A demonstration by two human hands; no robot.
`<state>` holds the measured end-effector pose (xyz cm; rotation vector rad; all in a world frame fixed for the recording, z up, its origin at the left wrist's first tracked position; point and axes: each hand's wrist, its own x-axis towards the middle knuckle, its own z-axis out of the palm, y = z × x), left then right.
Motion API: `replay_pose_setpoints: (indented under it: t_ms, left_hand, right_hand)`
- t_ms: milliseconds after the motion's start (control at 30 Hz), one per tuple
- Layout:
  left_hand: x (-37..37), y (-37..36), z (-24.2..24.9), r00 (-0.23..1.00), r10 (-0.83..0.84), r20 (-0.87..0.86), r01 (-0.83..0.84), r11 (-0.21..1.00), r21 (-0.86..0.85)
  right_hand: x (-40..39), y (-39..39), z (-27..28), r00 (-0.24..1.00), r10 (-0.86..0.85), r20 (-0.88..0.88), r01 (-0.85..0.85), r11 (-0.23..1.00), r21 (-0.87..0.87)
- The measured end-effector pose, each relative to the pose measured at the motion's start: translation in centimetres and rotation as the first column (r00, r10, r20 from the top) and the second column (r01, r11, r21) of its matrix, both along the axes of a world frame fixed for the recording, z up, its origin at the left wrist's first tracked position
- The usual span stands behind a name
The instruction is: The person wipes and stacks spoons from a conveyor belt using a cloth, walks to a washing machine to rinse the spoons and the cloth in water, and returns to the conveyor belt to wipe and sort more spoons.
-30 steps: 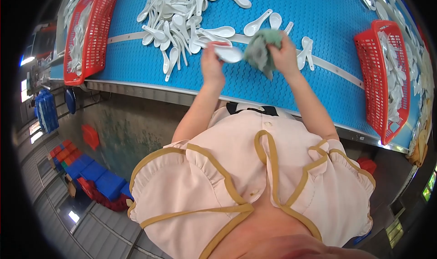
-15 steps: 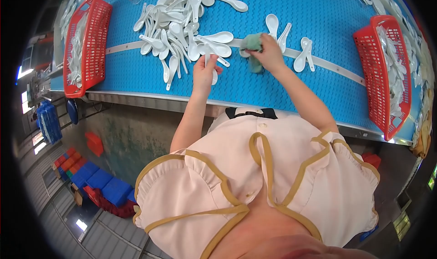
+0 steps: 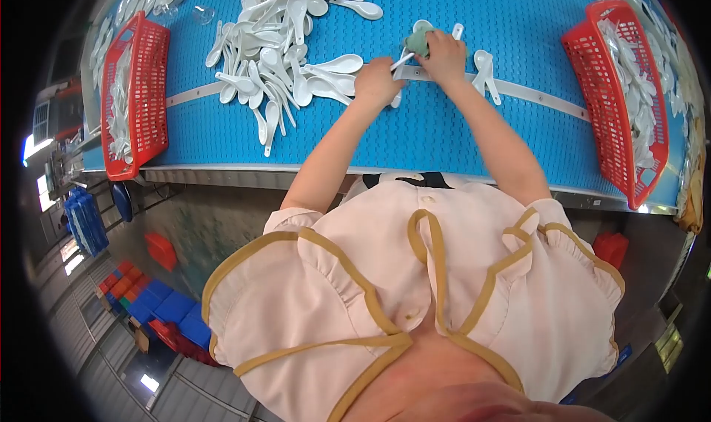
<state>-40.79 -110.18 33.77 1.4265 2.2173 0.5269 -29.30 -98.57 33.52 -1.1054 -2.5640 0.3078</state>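
A folded green cloth [image 3: 417,44] is pinched in my right hand [image 3: 446,57], above the metal strip that crosses the blue belt. Just left of it, my left hand [image 3: 376,83] is closed on a white spoon [image 3: 402,61], whose handle points up toward the cloth. Part of another white piece shows under my left fingers. Behind my right hand, white spoons are partly covered by the hand and cloth. A crossed pair of spoons [image 3: 484,72] lies to its right. Left of my hands spreads a large heap of white spoons [image 3: 272,57].
The blue textured belt [image 3: 311,142] runs across in front of me. A red basket [image 3: 153,88] holding spoons stands at the left, and another red basket [image 3: 590,100] with spoons at the right. More white spoons line the belt's far sides. Blue crates [image 3: 167,311] are stacked on the floor behind.
My left hand has moved right with the spoon, close to the cloth. My right hand, still gripping the cloth, has shifted slightly up. The whole view has shifted a little.
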Motion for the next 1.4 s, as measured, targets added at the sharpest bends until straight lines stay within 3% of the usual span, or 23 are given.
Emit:
replay_pose_setpoints:
  t_ms: [33,67,100,133,200,267,333,367,433,467,533,600,667,767,800,867,900,1000,1067,1100,1167,1267,1400]
  left_hand:
    - [-0.1,-0.3,-0.1,1.0,-0.009,0.0,0.009,1.0,0.002]
    - [-0.3,-0.8,0.0,0.993,0.075,0.094,-0.078,0.997,0.029]
    - [-0.5,-1.2,0.0,0.968,0.16,0.192,-0.171,0.984,0.044]
    - [-0.8,-1.4,0.1,0.966,0.167,0.2,-0.179,0.983,0.043]
    - [-1.0,-2.4,0.5,0.602,0.271,0.751,-0.362,0.931,-0.045]
    - [-1.0,-2.2,0.5,0.616,0.254,0.746,-0.352,0.936,-0.028]
    - [-0.9,-1.1,0.3,0.645,0.207,0.736,-0.317,0.948,0.011]
    - [-0.8,-0.3,0.3,0.647,0.199,0.736,-0.31,0.951,0.016]
    - [-0.4,1.5,0.2,0.899,0.17,0.403,-0.182,0.983,-0.009]
    - [0.0,2.0,0.2,0.901,0.158,0.403,-0.171,0.985,-0.005]
    - [0.6,2.8,0.3,0.97,0.152,0.189,-0.139,0.987,-0.079]
    - [0.6,3.2,0.6,0.972,0.146,0.182,-0.133,0.988,-0.08]
    - [0.4,3.0,0.8,0.973,0.075,0.219,-0.019,0.969,-0.247]
    - [0.3,2.8,-0.5,0.984,0.077,0.159,-0.043,0.977,-0.209]
    - [0.3,2.6,-0.1,0.984,0.081,0.161,-0.046,0.977,-0.209]
    - [0.5,1.8,0.9,0.978,0.118,0.174,-0.089,0.983,-0.162]
    - [0.8,1.5,1.2,0.977,0.122,0.178,-0.091,0.981,-0.17]
    - [1.2,1.8,2.2,0.977,0.173,0.128,-0.164,0.983,-0.077]
    - [1.7,2.6,2.8,0.986,0.134,0.103,-0.122,0.986,-0.114]
    - [2.0,2.9,2.7,0.986,0.134,0.104,-0.121,0.986,-0.116]
    - [2.5,3.2,2.6,0.997,0.069,0.038,-0.069,0.998,0.003]
    - [2.8,3.2,2.9,0.991,-0.136,-0.017,0.135,0.991,-0.012]
    - [2.3,2.3,2.1,0.978,-0.206,0.044,0.205,0.978,0.025]
  right_hand:
    - [0.2,0.7,0.6,0.999,0.014,-0.048,-0.021,0.987,-0.159]
    - [0.9,1.4,0.9,0.999,0.007,-0.048,-0.014,0.988,-0.156]
    - [2.1,2.2,1.2,0.897,-0.152,-0.416,-0.055,0.893,-0.446]
    - [3.2,3.0,1.4,0.658,-0.389,-0.645,-0.213,0.725,-0.655]
    - [5.6,2.7,3.8,0.667,-0.372,-0.646,-0.17,0.767,-0.618]
    - [6.3,1.5,4.8,0.655,-0.357,-0.666,-0.129,0.816,-0.564]
    - [6.2,-0.2,3.8,0.961,0.022,-0.274,-0.086,0.971,-0.223]
    - [6.1,-1.0,1.2,0.953,0.256,-0.16,-0.237,0.963,0.126]
    - [5.7,-2.7,0.1,0.98,0.187,-0.07,-0.181,0.98,0.083]
    - [5.7,-3.1,-0.2,0.992,0.128,0.02,-0.129,0.991,0.043]
    - [6.1,-3.3,-1.1,0.994,0.105,-0.029,-0.101,0.987,0.122]
    - [6.4,-3.0,-1.4,0.993,0.09,-0.077,-0.073,0.977,0.202]
    - [6.7,-2.9,-1.8,0.985,-0.013,-0.173,0.023,0.998,0.057]
    - [7.3,-3.4,2.3,0.965,-0.056,-0.257,-0.004,0.974,-0.228]
    - [7.8,-2.7,2.8,0.966,-0.052,-0.255,-0.007,0.974,-0.228]
    - [10.2,-1.2,3.4,0.806,-0.177,-0.565,0.044,0.969,-0.241]
    - [11.1,-0.7,4.0,0.809,-0.179,-0.559,0.043,0.968,-0.248]
    - [12.2,0.4,3.7,0.878,-0.274,-0.393,0.252,0.962,-0.109]
    - [11.5,0.3,0.4,0.999,-0.025,0.048,0.015,0.982,0.187]
    - [11.5,0.2,-0.2,0.994,-0.065,0.09,0.056,0.993,0.101]
    - [11.3,0.6,-0.7,0.995,-0.076,0.063,0.069,0.992,0.106]
    - [11.1,0.3,-0.7,0.994,-0.09,0.06,0.08,0.984,0.16]
    - [11.0,-0.3,-0.5,0.992,-0.104,0.064,0.084,0.961,0.265]
